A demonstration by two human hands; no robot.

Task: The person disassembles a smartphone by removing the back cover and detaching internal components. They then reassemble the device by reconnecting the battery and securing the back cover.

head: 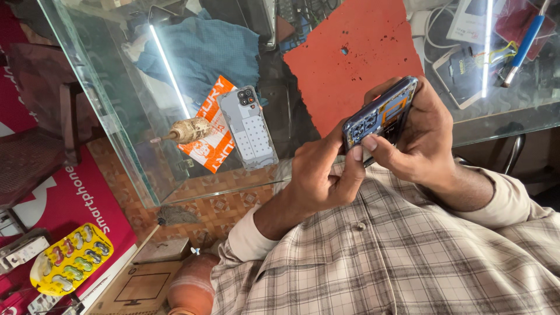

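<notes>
Both hands point(373, 157) closed around opened phone point(380, 114), thumbs pressing its edge

The opened phone point(380, 112) shows only one slanted face; its far side lies hidden behind the right hand point(417, 140), and its near end is covered by the thumb of the left hand point(321, 175). The parts inside it are too small to tell apart. The blue-handled tool point(525, 41) is cut off by the top edge, and the clay pot point(192, 286) by the bottom edge. Glare hides part of the glass surface point(116, 116).
</notes>
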